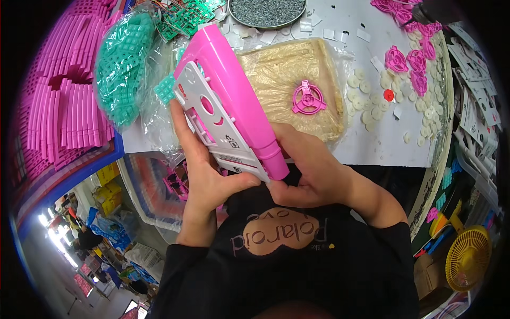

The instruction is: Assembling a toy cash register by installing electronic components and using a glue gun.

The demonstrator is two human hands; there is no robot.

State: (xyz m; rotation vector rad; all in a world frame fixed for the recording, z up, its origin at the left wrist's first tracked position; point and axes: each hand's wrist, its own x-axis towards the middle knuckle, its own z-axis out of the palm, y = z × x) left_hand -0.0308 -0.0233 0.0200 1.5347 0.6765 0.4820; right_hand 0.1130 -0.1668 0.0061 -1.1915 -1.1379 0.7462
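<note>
— Where was the pink toy housing [234,101] relative to the two hands?

— Held between them, close in front of the chest. The left hand [204,159] was clasped on its white slotted back plate [210,119], thumb under the lower end and fingers wrapped round the far edge. The right hand [313,170] was closed on the narrow rounded tip, which sat just left of its knuckles.

— And its long axis?

— It ran from that tip, down by the right hand, up and away to the left, ending in the broad square end above the left hand's fingertips. Both hands touched it; the right had the near tip, the left the middle.

— What lay beyond the hands?

— Just past the right hand, a clear bag of beige plastic parts [289,85] with a pink three-spoke wheel [308,98] on top. Beyond the left hand, a bag of teal keypad pieces [125,64]. Farther off, a round tray of small grey screws [265,11], and more pink wheels [411,58] out to the right among loose white discs [372,101].

— Anything hard to make out?

— The right hand's fingertips were hidden behind the housing, so I couldn't tell whether they pinched a small part. The plate's underside and the stacked pink strips [64,101] far left ran off into the fisheye rim.
</note>
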